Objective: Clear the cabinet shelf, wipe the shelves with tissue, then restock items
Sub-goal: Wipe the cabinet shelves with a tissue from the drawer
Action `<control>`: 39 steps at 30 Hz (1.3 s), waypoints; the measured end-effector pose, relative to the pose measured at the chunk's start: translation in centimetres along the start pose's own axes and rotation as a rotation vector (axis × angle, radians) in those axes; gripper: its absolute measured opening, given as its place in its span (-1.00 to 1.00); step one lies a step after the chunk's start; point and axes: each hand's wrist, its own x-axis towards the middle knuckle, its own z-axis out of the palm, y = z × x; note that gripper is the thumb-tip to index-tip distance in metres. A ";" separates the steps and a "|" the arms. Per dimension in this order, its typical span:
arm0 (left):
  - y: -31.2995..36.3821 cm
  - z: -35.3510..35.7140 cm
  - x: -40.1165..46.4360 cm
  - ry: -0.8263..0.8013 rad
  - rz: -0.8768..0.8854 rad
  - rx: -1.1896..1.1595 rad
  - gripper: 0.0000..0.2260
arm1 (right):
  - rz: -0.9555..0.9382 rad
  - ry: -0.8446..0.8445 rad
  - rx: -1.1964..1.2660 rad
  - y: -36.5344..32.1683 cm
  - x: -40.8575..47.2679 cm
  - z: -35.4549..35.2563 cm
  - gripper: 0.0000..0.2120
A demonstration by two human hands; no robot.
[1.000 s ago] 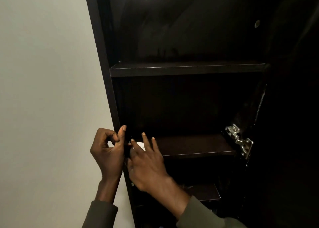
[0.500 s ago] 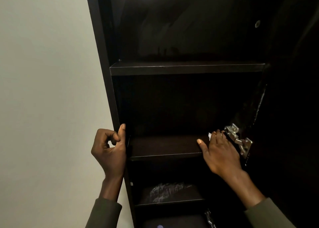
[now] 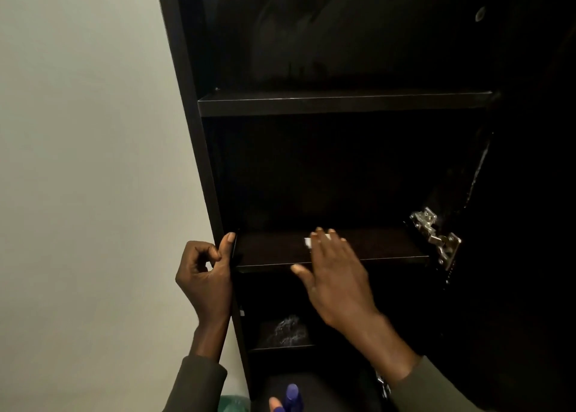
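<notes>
A tall dark cabinet [image 3: 187,106] stands open in front of me. My right hand [image 3: 333,274] lies flat with straight fingers on the middle shelf [image 3: 386,245], pressing a white tissue [image 3: 308,242] that peeks out under the fingertips. My left hand [image 3: 205,274] has its fingers curled, and its thumb rests against the cabinet's left side panel at shelf height. The upper shelf [image 3: 343,103] is bare. A lower shelf [image 3: 283,332] shows a pale dusty smear.
A metal door hinge [image 3: 436,237] sits at the right end of the middle shelf, with the dark open door beyond it. A plain wall [image 3: 87,162] fills the left. Blue and pink tops [image 3: 288,396] show at the bottom, beside something green [image 3: 233,404].
My right hand swept the tissue from the shelf's left end to the right end near the hinge, then back to the middle. My left hand stayed on the side panel.
</notes>
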 end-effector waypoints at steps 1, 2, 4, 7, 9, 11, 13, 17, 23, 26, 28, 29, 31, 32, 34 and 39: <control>-0.2 -0.1 -0.1 -0.003 -0.002 0.002 -0.67 | -0.082 0.008 -0.015 -1.5 0.4 0.4 -0.31; -0.3 -0.1 -0.2 -0.007 0.000 0.006 -0.68 | -0.157 0.010 -0.048 -2.9 0.7 0.8 -0.34; -0.5 -0.2 -0.3 -0.014 0.007 0.014 -0.69 | -0.268 0.008 -0.109 -5.1 0.9 1.4 -0.30; -0.6 -0.2 -0.4 -0.024 0.016 0.034 -0.68 | -0.361 0.071 0.007 -6.1 1.0 1.8 -0.31; -0.7 -0.3 -0.6 -0.036 0.037 0.059 -0.68 | -0.421 0.127 0.194 -4.8 0.9 2.2 -0.38; -0.8 -0.6 -0.9 -0.047 0.036 0.073 -0.67 | -0.453 0.210 0.328 -2.3 0.2 2.6 -0.41; -1.0 -0.8 -1.4 -0.049 0.007 0.071 -0.67 | -0.416 0.305 0.401 0.3 -1.5 2.8 -0.38; -1.8 -1.2 -2.7 -0.051 -0.058 0.042 -0.65 | -0.187 0.481 0.488 4.5 -6.6 5.6 -0.36; -2.9 -1.4 -3.4 -0.043 -0.135 0.018 -0.67 | 0.292 0.317 0.605 9.9 -8.8 11.7 -0.48; -3.7 -1.8 -4.4 -0.059 -0.170 0.022 -0.68 | 0.328 0.252 0.533 11.0 -6.9 12.6 -0.54; -4.5 -1.9 -5.1 -0.069 -0.177 0.037 -0.68 | 0.360 0.203 0.494 11.6 -5.9 13.0 -0.57; -4.8 -2.1 -5.4 -0.074 -0.171 0.040 -0.68 | 0.371 0.178 0.466 12.0 -5.6 13.3 -0.57; -5.3 -2.1 -5.8 -0.084 -0.149 0.050 -0.67 | 0.366 0.125 0.402 12.7 -5.3 14.3 -0.56; -5.6 -2.2 -6.0 -0.082 -0.141 0.071 -0.67 | 0.349 0.087 0.373 13.0 -5.2 15.0 -0.55; -5.9 -2.1 -6.1 -0.089 -0.111 0.111 -0.68 | 0.345 0.034 0.341 13.3 -5.1 15.9 -0.53; -6.3 -1.8 -6.4 -0.107 -0.089 0.154 -0.68 | 0.342 -0.021 0.261 13.3 -4.9 16.4 -0.57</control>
